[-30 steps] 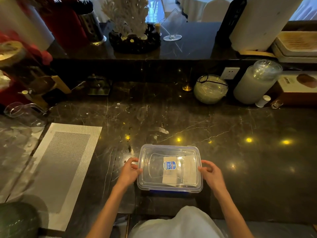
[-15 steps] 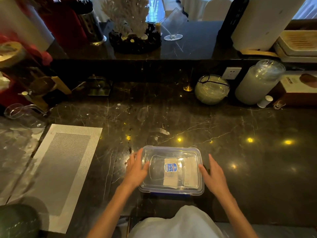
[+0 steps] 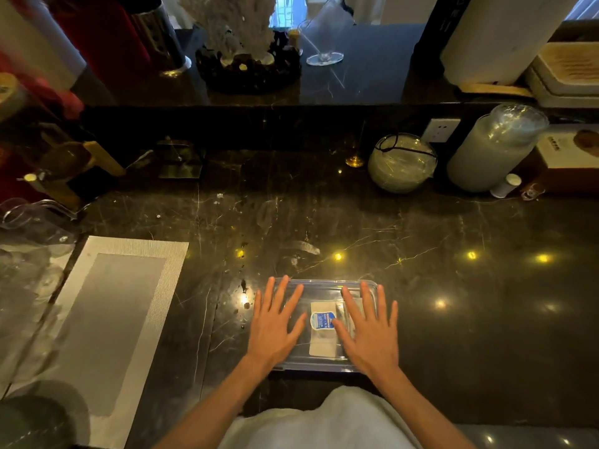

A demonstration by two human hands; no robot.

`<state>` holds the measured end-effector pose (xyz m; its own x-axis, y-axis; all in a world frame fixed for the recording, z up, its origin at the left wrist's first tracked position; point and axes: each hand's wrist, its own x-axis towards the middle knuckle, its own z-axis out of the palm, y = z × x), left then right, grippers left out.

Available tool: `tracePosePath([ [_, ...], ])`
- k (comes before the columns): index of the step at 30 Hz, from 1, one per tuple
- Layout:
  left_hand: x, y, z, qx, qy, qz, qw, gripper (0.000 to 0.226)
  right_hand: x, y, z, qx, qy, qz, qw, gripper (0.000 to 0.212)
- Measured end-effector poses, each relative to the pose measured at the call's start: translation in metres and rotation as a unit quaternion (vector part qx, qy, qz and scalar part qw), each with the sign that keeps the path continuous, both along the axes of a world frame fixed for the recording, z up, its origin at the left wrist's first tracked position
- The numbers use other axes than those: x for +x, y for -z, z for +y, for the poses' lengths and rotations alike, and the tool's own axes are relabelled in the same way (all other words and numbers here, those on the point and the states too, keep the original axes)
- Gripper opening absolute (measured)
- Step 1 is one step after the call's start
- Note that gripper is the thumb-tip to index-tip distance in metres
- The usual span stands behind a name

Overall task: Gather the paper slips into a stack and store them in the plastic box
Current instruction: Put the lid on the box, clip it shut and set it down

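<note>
A clear plastic box (image 3: 322, 286) with its lid on sits on the dark marble counter near the front edge. Through the lid I see white paper slips (image 3: 322, 343) and a blue label. My left hand (image 3: 275, 325) lies flat on the left half of the lid, fingers spread. My right hand (image 3: 369, 328) lies flat on the right half, fingers spread too. Neither hand holds anything. Parts of the box are hidden under my palms.
A grey placemat (image 3: 107, 319) lies to the left, glassware (image 3: 29, 228) beyond it. At the back right stand a round glass bowl (image 3: 402, 163), a tall lidded jar (image 3: 492, 147) and a carton (image 3: 570, 157). A raised ledge carries a coral ornament (image 3: 246, 43).
My hands left the box's short sides and came up onto the lid, where they now rest flat. The box has stayed in place.
</note>
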<state>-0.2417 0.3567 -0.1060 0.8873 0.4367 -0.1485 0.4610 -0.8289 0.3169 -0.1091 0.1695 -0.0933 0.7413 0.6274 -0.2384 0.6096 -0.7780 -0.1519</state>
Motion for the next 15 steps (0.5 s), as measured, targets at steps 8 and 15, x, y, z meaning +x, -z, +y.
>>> tracePosePath([
  [8,0.05,-0.023,0.026,0.035,0.032,0.004,0.999,0.061,0.004,-0.013,-0.013,0.152,0.104,0.108,0.977,0.077],
  [15,0.141,-0.045,0.059,-0.281,0.206,0.296,0.889,0.066,-0.056,-0.028,-0.05,0.358,0.539,0.508,0.568,0.117],
])
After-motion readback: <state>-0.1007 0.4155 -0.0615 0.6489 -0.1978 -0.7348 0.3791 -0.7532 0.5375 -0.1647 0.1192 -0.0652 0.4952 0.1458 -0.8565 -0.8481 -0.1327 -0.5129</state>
